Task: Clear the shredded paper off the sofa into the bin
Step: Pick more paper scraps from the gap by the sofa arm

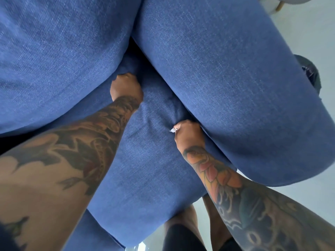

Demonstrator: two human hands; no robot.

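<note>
The blue sofa fills the view: a seat cushion (154, 160), a back cushion (54, 60) at left and an armrest (235, 87) at right. My right hand (188, 134) is curled at the crease between seat and armrest, and a small white scrap of shredded paper (173, 130) sticks out of its fingers. My left hand (126, 86) is curled as a fist in the gap under the back cushion; its fingers are hidden, so I cannot see whether it holds paper. A dark round object (310, 73) beyond the armrest may be the bin.
Pale floor (308, 33) lies to the right of the armrest and below the seat's front edge. My legs (184, 230) stand close against the sofa front. A pale furniture leg (280, 5) shows at the top right.
</note>
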